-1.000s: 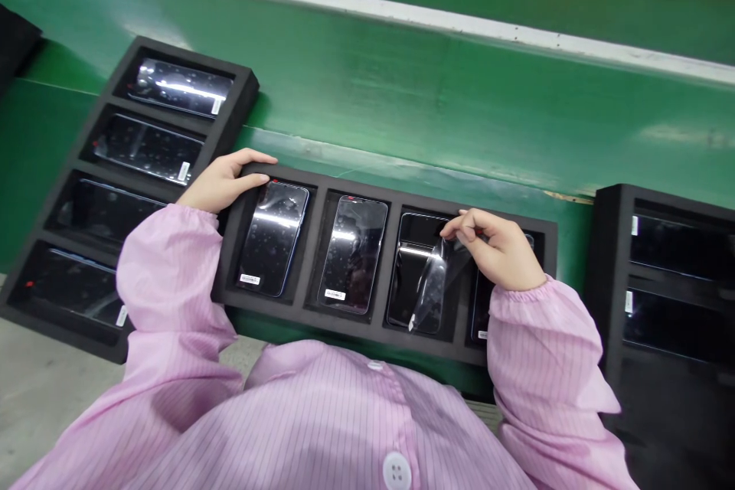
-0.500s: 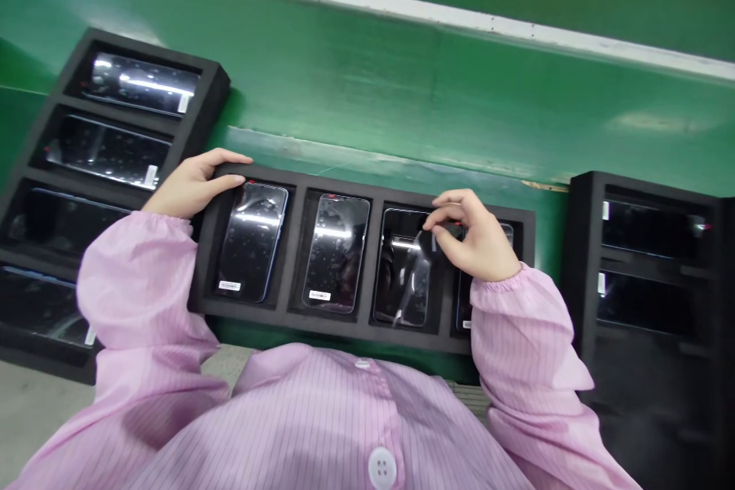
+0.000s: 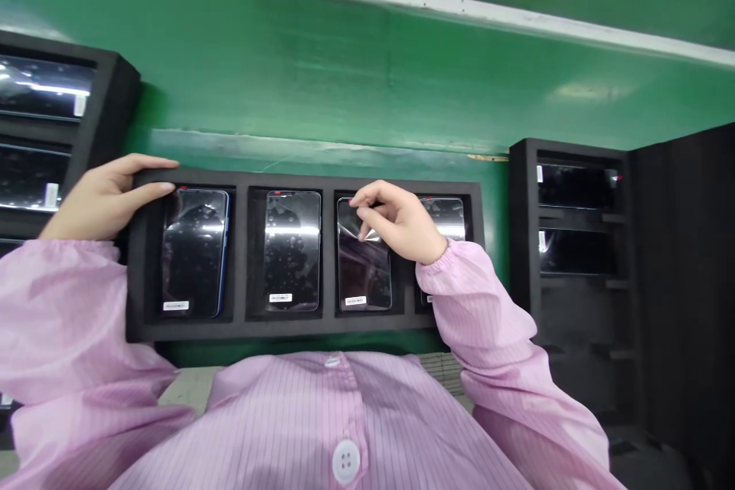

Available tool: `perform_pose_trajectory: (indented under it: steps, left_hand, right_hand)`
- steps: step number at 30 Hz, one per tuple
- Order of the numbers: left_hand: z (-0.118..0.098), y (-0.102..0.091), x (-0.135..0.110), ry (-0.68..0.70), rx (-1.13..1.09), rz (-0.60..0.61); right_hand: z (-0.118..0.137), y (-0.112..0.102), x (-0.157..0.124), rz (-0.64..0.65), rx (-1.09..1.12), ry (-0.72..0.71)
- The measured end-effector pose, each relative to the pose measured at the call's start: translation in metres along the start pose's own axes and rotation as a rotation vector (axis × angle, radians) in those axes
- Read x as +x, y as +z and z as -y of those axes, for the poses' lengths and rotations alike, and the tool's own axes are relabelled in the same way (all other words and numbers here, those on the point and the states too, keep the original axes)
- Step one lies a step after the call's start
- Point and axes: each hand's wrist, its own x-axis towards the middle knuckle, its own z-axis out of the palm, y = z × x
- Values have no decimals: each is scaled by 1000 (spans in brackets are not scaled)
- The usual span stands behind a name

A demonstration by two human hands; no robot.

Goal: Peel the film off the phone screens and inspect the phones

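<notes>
In front of me lies a black foam tray (image 3: pixel 287 328) with several pockets in a row, each holding a dark smartphone. My left hand (image 3: pixel 109 195) grips the tray's top left corner, thumb on the near side by the first phone (image 3: pixel 195 260). Over the third phone (image 3: pixel 367 276) my right hand (image 3: pixel 399 222) has its fingers pinched at the top edge, by a red tab. Between them is the top end of a clear protective film (image 3: pixel 367 236), which catches light there; its lower part, with a white label, lies over the screen. A second phone (image 3: pixel 292 253) sits between.
Another phone (image 3: pixel 445 214) is partly behind my right wrist. A second foam tray of phones (image 3: pixel 106 92) stands at the left. At the right is a foam tray (image 3: pixel 522 207) with two phones near its far end, beside a tall black panel (image 3: pixel 683 283). The bench (image 3: pixel 344 76) is green.
The film over the third phone, lifted and creased before, now lies down along the screen, its label at the bottom left. My view has shifted to the right. My left hand stays on the tray corner.
</notes>
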Motion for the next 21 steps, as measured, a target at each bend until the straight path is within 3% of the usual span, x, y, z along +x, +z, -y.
perform_pose_trajectory:
  steps: [6, 14, 17, 21]
  left_hand:
    - [-8, 2, -5, -10, 81, -26]
    - [-6, 2, -3, -29, 40, -22]
    - [-7, 1, -4, -18, 64, -28]
    - [-9, 2, -7, -18, 123, -41]
  right_hand:
    - [-1, 11, 2, 86, 175, 132]
    - [-6, 17, 1, 81, 269, 242]
    - [-5, 12, 2, 26, 109, 145]
    - [5, -15, -2, -92, -331, -72]
